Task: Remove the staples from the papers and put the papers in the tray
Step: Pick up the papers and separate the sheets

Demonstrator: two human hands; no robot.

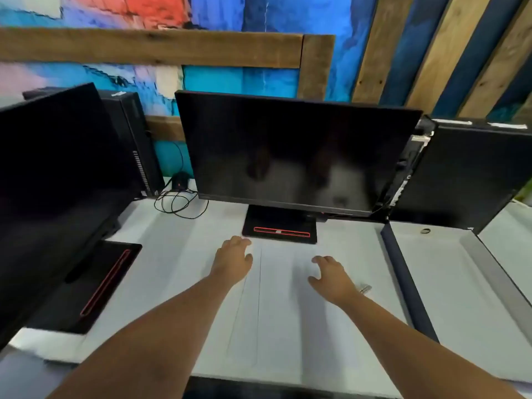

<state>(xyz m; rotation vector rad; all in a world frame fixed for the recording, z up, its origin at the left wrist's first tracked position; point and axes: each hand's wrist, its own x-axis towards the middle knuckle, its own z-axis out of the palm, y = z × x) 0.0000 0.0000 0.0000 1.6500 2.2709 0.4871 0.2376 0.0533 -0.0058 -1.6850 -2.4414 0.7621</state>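
White papers (276, 298) lie flat on the white desk in front of me, their edges showing as faint lines. My left hand (233, 262) rests over the papers' far left part, fingers relaxed and spread, holding nothing. My right hand (331, 276) hovers or rests over the papers' right part, fingers loosely bent, empty. A small silvery staple remover (364, 289) lies on the desk just right of my right wrist. A wide shallow tray (403, 283) with a dark left wall sits on the right. The picture is blurred and I cannot make out any staples.
A dark monitor (288, 151) stands straight ahead, its black base (280, 228) just beyond the papers. A second monitor (54, 182) with its base (95, 286) stands on the left. Computer towers (466, 174) and a coiled cable (178, 203) sit behind. A small ring (425, 230) lies in the tray.
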